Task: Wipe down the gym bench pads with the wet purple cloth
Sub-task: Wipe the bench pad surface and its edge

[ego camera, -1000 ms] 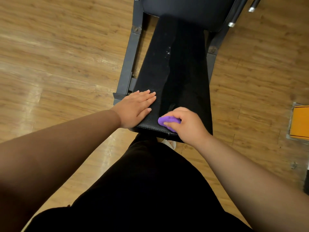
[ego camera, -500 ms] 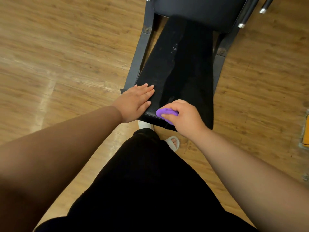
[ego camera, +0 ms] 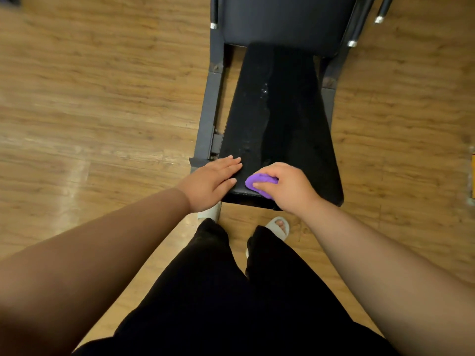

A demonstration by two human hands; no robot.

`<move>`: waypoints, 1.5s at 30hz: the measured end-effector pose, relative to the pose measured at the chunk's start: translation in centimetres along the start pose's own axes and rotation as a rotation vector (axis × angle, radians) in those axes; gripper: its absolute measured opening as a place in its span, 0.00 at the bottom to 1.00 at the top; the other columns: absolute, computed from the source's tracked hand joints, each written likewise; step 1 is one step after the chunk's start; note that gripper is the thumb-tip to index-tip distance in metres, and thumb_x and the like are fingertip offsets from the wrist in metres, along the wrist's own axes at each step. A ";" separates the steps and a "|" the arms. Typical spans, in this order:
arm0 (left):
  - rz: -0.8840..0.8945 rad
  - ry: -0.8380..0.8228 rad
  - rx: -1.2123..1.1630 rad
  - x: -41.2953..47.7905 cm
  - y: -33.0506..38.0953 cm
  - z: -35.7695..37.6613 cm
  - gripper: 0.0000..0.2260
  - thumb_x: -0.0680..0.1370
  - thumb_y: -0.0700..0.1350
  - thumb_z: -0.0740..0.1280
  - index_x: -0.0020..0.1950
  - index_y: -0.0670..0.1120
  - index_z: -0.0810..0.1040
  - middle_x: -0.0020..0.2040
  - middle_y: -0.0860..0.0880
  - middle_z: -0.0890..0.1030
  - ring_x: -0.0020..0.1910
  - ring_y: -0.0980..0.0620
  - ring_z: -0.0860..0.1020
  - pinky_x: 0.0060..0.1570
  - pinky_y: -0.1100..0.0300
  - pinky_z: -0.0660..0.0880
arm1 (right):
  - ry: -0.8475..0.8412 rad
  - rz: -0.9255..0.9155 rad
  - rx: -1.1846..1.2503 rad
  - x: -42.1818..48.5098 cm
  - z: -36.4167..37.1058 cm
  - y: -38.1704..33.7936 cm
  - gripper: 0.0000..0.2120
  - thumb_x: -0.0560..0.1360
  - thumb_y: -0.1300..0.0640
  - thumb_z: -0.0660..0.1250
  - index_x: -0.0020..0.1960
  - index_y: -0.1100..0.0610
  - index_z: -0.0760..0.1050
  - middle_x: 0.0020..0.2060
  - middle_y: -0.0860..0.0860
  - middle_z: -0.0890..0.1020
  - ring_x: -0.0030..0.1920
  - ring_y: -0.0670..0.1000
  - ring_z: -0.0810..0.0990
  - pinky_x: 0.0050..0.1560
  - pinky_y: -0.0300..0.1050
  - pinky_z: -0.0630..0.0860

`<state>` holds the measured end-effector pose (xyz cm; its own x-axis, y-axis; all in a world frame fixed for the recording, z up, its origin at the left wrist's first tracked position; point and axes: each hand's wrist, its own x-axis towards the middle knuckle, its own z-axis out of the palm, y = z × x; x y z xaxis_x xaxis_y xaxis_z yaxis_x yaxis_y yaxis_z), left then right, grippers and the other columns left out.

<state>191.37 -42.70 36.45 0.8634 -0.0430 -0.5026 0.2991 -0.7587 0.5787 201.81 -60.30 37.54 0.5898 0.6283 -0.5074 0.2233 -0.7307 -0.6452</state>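
Two bare arms reach forward and down to the near end of a black bench. The left hand (ego camera: 213, 183) lies flat on the near left corner of the seat pad (ego camera: 282, 119), palm down. Its fingers are straight and close together, and it holds nothing. The right hand (ego camera: 288, 187) is bent at the knuckles, with fingers and thumb curled round the purple cloth (ego camera: 259, 181). The cloth is bunched into a small ball and pressed on the near edge of the seat pad, just beside the left hand's fingertips. There is one cloth, and there are two pads: the long seat pad and a back pad (ego camera: 282, 21) at the far end, at the top of the view. A darker, shiny streak runs along the middle of the seat pad. The pads sit on a dark metal frame (ego camera: 209, 111), which stands on a wooden floor (ego camera: 102, 98). Two pale slippers (ego camera: 279, 226) show by the bench end, under black trousers (ego camera: 231, 291).
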 end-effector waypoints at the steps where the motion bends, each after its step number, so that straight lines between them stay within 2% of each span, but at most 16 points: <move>1: 0.012 -0.009 0.000 0.0 -0.1 -0.3 0.22 0.84 0.47 0.53 0.79 0.48 0.56 0.79 0.51 0.57 0.77 0.56 0.51 0.69 0.68 0.44 | -0.021 0.015 0.008 0.2 0.1 -0.2 0.12 0.77 0.55 0.69 0.60 0.52 0.79 0.51 0.45 0.77 0.50 0.43 0.74 0.46 0.30 0.68; 5: 0.079 -0.018 -0.038 0.5 0.2 -1.4 0.24 0.84 0.49 0.55 0.79 0.49 0.54 0.78 0.51 0.58 0.77 0.56 0.54 0.68 0.69 0.48 | -0.005 0.088 0.117 0.1 -0.2 -0.4 0.17 0.73 0.51 0.73 0.58 0.47 0.71 0.48 0.43 0.76 0.49 0.42 0.76 0.46 0.31 0.70; 8: 0.164 -0.052 -0.066 1.5 1.4 -1.6 0.23 0.83 0.50 0.56 0.78 0.50 0.59 0.75 0.52 0.65 0.73 0.55 0.62 0.67 0.67 0.55 | 0.095 0.100 0.083 -0.8 0.0 0.0 0.14 0.73 0.48 0.72 0.56 0.45 0.73 0.50 0.43 0.75 0.53 0.44 0.74 0.49 0.35 0.70; 11: 0.199 -0.082 -0.125 2.7 2.3 -1.2 0.20 0.82 0.51 0.59 0.74 0.51 0.67 0.69 0.52 0.74 0.67 0.55 0.70 0.64 0.64 0.64 | 0.180 0.104 0.095 -2.1 0.5 0.5 0.14 0.76 0.50 0.69 0.61 0.48 0.76 0.57 0.41 0.71 0.62 0.46 0.69 0.60 0.39 0.66; 14: 0.173 -0.038 -0.185 3.6 2.3 -1.1 0.16 0.82 0.50 0.61 0.69 0.50 0.74 0.64 0.50 0.78 0.58 0.58 0.73 0.58 0.65 0.67 | 0.258 0.153 0.141 -3.3 1.1 0.9 0.17 0.77 0.52 0.68 0.66 0.49 0.75 0.59 0.41 0.70 0.64 0.45 0.68 0.63 0.38 0.64; 18: 0.185 -0.094 -0.191 4.2 2.1 -1.7 0.19 0.82 0.45 0.60 0.73 0.55 0.68 0.63 0.52 0.74 0.56 0.58 0.71 0.57 0.66 0.65 | 0.533 0.228 0.106 -3.4 2.4 1.0 0.15 0.80 0.52 0.63 0.65 0.53 0.76 0.61 0.48 0.76 0.66 0.48 0.69 0.68 0.43 0.64; 20: 0.222 -0.169 -0.136 4.5 2.2 -1.9 0.20 0.83 0.44 0.57 0.74 0.56 0.66 0.60 0.54 0.69 0.56 0.59 0.68 0.57 0.67 0.62 | 0.632 0.270 0.074 -3.3 3.2 1.0 0.15 0.81 0.53 0.59 0.65 0.54 0.76 0.63 0.50 0.77 0.69 0.50 0.68 0.74 0.48 0.58; 21: 0.232 -0.205 -0.119 4.7 2.3 -2.0 0.19 0.83 0.43 0.56 0.74 0.56 0.66 0.60 0.55 0.68 0.57 0.59 0.67 0.58 0.67 0.61 | 0.642 0.295 0.069 -3.3 3.5 1.1 0.16 0.82 0.53 0.57 0.66 0.55 0.76 0.64 0.50 0.77 0.70 0.50 0.67 0.76 0.46 0.52; 24: 0.275 -0.256 -0.065 5.5 2.6 -2.2 0.18 0.83 0.49 0.58 0.74 0.54 0.67 0.63 0.55 0.70 0.59 0.59 0.67 0.61 0.64 0.63 | 0.642 0.284 0.009 -3.6 4.7 1.5 0.21 0.82 0.50 0.50 0.66 0.55 0.76 0.64 0.51 0.77 0.72 0.50 0.66 0.73 0.40 0.44; 26: 0.292 -0.253 -0.038 6.1 2.8 -2.0 0.19 0.82 0.54 0.59 0.73 0.54 0.68 0.59 0.55 0.72 0.59 0.56 0.71 0.60 0.63 0.66 | 0.668 0.283 0.006 -3.8 5.2 1.7 0.25 0.80 0.48 0.46 0.66 0.56 0.75 0.65 0.51 0.77 0.72 0.50 0.65 0.73 0.40 0.43; 29: 0.286 -0.283 0.033 7.0 3.1 -1.7 0.22 0.81 0.57 0.60 0.74 0.54 0.66 0.60 0.53 0.75 0.60 0.53 0.72 0.59 0.62 0.67 | 0.714 0.329 0.008 -4.3 6.1 1.8 0.25 0.81 0.48 0.45 0.67 0.55 0.74 0.68 0.50 0.74 0.75 0.49 0.60 0.73 0.39 0.40; 30: 0.300 -0.298 0.064 7.2 3.2 -1.5 0.21 0.81 0.57 0.60 0.73 0.54 0.68 0.61 0.53 0.76 0.59 0.53 0.73 0.58 0.62 0.67 | 0.716 0.338 -0.009 -4.4 6.5 1.8 0.24 0.81 0.49 0.46 0.68 0.55 0.73 0.70 0.50 0.72 0.76 0.49 0.58 0.73 0.39 0.39; 33: 0.333 -0.312 0.079 7.7 3.0 -1.5 0.14 0.81 0.55 0.60 0.63 0.51 0.75 0.52 0.53 0.77 0.52 0.54 0.75 0.52 0.61 0.70 | 0.727 0.368 -0.042 -4.2 7.4 1.8 0.25 0.82 0.47 0.45 0.69 0.54 0.72 0.72 0.49 0.70 0.77 0.49 0.54 0.74 0.42 0.39; 36: 0.320 -0.209 0.049 8.0 1.9 -1.6 0.12 0.81 0.54 0.60 0.58 0.48 0.76 0.50 0.51 0.76 0.49 0.51 0.75 0.50 0.59 0.71 | 0.798 0.403 -0.013 -3.5 7.7 1.5 0.28 0.80 0.44 0.43 0.68 0.53 0.73 0.71 0.49 0.71 0.77 0.50 0.55 0.74 0.42 0.39; 39: 0.306 -0.159 0.028 8.0 1.6 -1.2 0.12 0.81 0.54 0.61 0.60 0.50 0.75 0.53 0.50 0.74 0.52 0.52 0.73 0.54 0.57 0.71 | 0.851 0.419 -0.020 -3.0 8.1 1.2 0.29 0.80 0.44 0.42 0.67 0.54 0.74 0.70 0.49 0.71 0.76 0.50 0.56 0.72 0.36 0.33; 45: 0.415 -0.096 0.200 6.8 1.7 0.0 0.14 0.80 0.60 0.59 0.52 0.51 0.72 0.44 0.52 0.75 0.46 0.52 0.72 0.47 0.56 0.71 | 0.885 0.390 -0.042 -2.9 8.2 1.7 0.27 0.80 0.46 0.44 0.66 0.54 0.75 0.69 0.50 0.73 0.75 0.51 0.58 0.70 0.33 0.30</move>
<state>197.77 -44.32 33.97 0.8489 -0.4224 -0.3176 -0.1558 -0.7743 0.6134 194.07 -61.17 33.25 0.9954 -0.0766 -0.0567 -0.0946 -0.8649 -0.4930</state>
